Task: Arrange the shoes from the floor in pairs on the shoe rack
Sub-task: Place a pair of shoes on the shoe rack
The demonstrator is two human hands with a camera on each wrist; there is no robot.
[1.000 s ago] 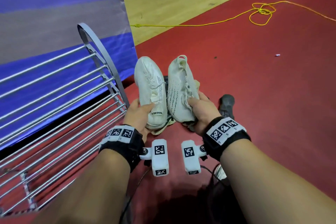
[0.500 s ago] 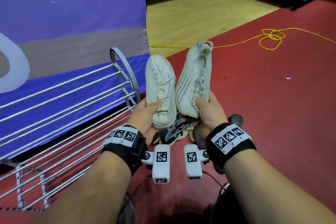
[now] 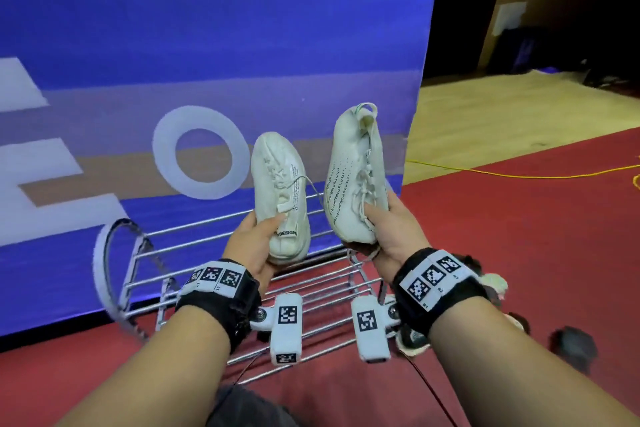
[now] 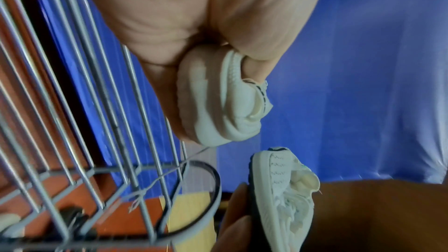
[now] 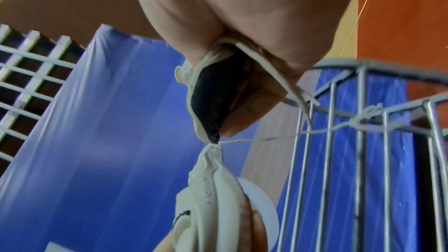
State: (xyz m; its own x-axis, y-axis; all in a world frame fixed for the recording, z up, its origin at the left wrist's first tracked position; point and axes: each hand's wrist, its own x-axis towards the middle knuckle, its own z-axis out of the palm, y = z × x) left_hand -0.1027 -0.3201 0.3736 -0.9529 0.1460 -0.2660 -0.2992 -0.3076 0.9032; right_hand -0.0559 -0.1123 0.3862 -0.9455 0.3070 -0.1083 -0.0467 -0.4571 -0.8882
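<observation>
I hold a pair of white knit sneakers in the air above the metal wire shoe rack (image 3: pixel 214 236). My left hand (image 3: pixel 254 239) grips the left sneaker (image 3: pixel 282 184) by one end, thumb over its "DESIGN" tab. My right hand (image 3: pixel 388 229) grips the right sneaker (image 3: pixel 353 177) near its laces, pull loop pointing up. In the left wrist view the left sneaker (image 4: pixel 225 102) sits in my palm with the right sneaker (image 4: pixel 281 189) below it and the rack (image 4: pixel 80 122) to the left. In the right wrist view the right sneaker's dark sole (image 5: pixel 213 93) shows, the rack (image 5: pixel 363 141) at right.
A blue banner (image 3: pixel 207 45) stands directly behind the rack. More shoes lie on the red carpet at my right: a pale one (image 3: pixel 493 282) and a dark one (image 3: pixel 575 345). A yellow cord (image 3: pixel 519 175) runs across the floor beyond, where wood flooring (image 3: pixel 502 107) begins.
Both hands have lifted the white sneakers off the floor and carried them left, up over the rack. My view has swung left toward the rack and banner.
</observation>
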